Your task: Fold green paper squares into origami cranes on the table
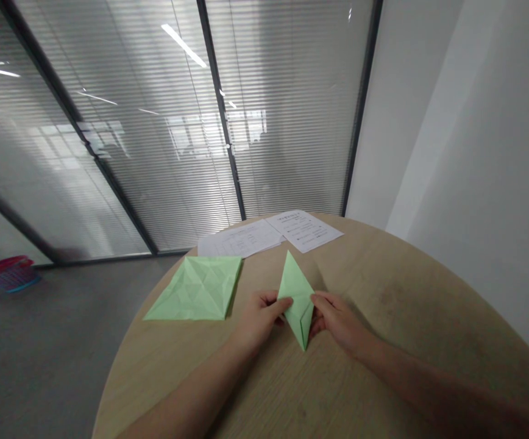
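Between my two hands is a green origami paper (295,288), folded into a long diamond with one point away from me and one toward me. My left hand (264,311) pinches its left corner, thumb on top and fingers underneath. At the right corner, my right hand (335,314) grips it with the thumb at the edge and fingers curled behind. A slit between folded flaps shows on the lower half. To the left lies a creased green sheet (198,289), unfolded and touched by neither hand.
Printed white sheets (308,231) lie at the far side of the round wooden table (406,317). Beyond its edge stands a glass partition with blinds (292,122); a white wall (488,152) is at right. A red and blue basket (11,274) sits on the floor at left.
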The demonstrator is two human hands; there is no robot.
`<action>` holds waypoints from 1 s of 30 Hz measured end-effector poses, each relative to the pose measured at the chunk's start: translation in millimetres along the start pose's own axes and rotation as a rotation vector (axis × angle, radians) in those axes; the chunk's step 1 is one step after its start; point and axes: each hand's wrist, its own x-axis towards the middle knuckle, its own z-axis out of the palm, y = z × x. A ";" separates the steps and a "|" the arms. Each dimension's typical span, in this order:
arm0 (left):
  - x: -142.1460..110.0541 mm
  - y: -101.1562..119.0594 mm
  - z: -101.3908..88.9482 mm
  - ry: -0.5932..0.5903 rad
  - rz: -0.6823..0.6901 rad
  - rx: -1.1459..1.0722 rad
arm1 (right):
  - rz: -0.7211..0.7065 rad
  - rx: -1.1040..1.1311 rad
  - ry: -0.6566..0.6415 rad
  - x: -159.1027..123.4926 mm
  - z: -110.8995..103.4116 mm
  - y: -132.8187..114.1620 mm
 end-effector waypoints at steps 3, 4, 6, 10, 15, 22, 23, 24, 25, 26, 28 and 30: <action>0.1 -1.1 1.5 0.007 -0.027 -0.009 | -0.005 0.019 0.029 0.9 -0.9 1.4; 0.5 -2.2 1.9 0.022 -0.036 -0.013 | -0.005 0.028 0.037 1.3 -1.3 1.7; 2.1 -4.2 2.1 0.039 -0.037 -0.019 | -0.003 0.052 0.047 2.1 -1.9 1.6; 4.9 -3.4 -1.1 0.098 0.080 -0.034 | 0.002 0.118 0.054 3.2 -2.1 -0.6; 3.9 -3.0 -4.8 0.121 0.214 0.051 | 0.009 0.164 0.046 3.8 -1.7 -0.9; -0.2 -2.6 -3.1 0.125 0.204 0.153 | 0.002 0.153 0.042 5.4 -4.4 2.7; -0.2 -1.8 -3.2 0.127 0.208 0.158 | 0.000 0.151 0.038 5.5 -4.5 2.8; 0.0 -1.3 -3.4 0.128 0.210 0.166 | -0.001 0.151 0.033 5.6 -4.5 2.7; 0.6 -1.3 -3.8 0.132 0.213 0.172 | -0.001 0.151 0.023 5.5 -4.3 2.5; 1.4 -1.7 -4.3 0.140 0.215 0.178 | 0.000 0.152 0.011 5.1 -4.1 2.1; 3.8 -3.8 -5.5 0.171 0.213 0.179 | -0.003 0.152 -0.019 3.6 -3.5 0.6; 5.8 -5.9 -6.5 0.199 0.202 0.170 | -0.014 0.141 -0.056 1.3 -2.7 -1.9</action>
